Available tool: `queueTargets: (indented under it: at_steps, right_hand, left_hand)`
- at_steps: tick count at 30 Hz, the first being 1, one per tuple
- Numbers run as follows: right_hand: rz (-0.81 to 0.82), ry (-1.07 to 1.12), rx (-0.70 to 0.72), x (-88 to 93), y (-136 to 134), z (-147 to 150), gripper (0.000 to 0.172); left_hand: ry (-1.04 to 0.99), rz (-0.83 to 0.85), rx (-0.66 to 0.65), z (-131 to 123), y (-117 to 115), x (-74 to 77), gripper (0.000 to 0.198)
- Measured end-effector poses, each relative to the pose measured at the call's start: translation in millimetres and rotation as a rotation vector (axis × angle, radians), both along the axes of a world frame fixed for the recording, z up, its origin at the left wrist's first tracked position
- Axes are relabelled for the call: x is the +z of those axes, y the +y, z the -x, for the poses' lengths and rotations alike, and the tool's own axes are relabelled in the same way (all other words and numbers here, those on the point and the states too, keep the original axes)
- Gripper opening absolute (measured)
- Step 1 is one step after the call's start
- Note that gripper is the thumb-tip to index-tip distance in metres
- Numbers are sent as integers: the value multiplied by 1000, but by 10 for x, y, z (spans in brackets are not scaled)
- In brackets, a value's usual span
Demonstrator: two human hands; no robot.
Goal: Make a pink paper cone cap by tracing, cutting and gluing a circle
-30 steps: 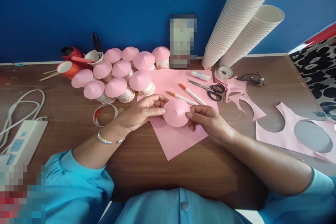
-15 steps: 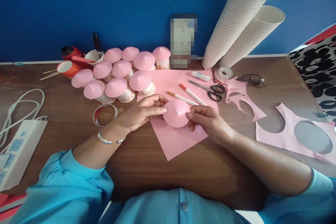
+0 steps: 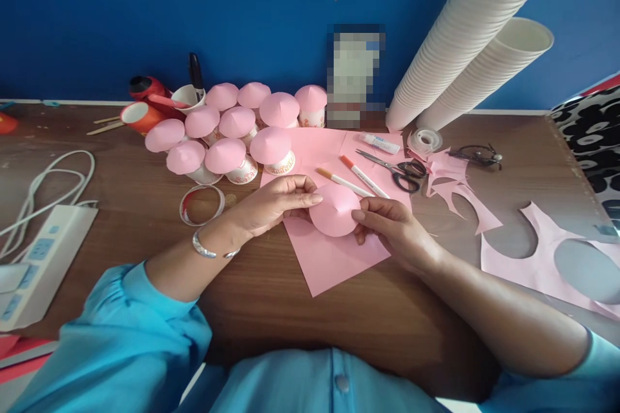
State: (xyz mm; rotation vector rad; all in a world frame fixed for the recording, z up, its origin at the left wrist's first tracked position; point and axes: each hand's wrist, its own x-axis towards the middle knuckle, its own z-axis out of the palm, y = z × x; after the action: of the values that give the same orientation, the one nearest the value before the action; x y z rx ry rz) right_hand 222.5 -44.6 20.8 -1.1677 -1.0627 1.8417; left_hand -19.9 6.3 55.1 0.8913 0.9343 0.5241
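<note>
Both hands hold a shallow pink paper cone just above a pink paper sheet on the wooden table. My left hand pinches its left edge, fingers closed, with a silver bangle at the wrist. My right hand grips the right edge with thumb on top. Behind the cone lie two orange-capped pens, and beyond my left hand stand several upturned cups capped with pink cones.
Scissors, a glue tube, a tape roll and pink offcuts lie right. Two leaning stacks of white paper cups rest against the blue wall. A tape ring and power strip sit left.
The view has shifted slightly, so everything sits a little further right in the picture. The hands keep the same hold on the pink cone.
</note>
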Motion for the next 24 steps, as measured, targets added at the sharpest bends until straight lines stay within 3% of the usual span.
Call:
queueTargets:
  at_steps: [24]
  right_hand:
    - [56, 37, -9, 28, 24, 17, 39]
  left_hand:
    - [53, 9, -8, -67, 28, -22, 39]
